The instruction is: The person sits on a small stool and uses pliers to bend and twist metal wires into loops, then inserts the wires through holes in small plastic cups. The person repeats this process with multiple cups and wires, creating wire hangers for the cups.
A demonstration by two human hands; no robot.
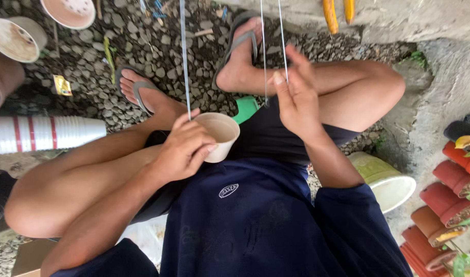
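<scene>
My left hand [184,146] grips a small beige plastic pot [220,134] by its rim, held over my lap. One thin grey string [184,56] runs up from that hand and pot to the top of the view. My right hand [295,97] is raised in front of my right knee and pinches two more thin strings [272,41] that also rise out of view. I sit with knees apart in dark shorts and a navy shirt, my feet in grey flip-flops on gravel.
A sideways stack of white and red pots [45,134] lies at left, with two loose beige pots [17,38] at top left. A pale green pot [389,179] lies by my right thigh. Terracotta-coloured pots [447,202] line the right edge. A green stool [245,107] is under me.
</scene>
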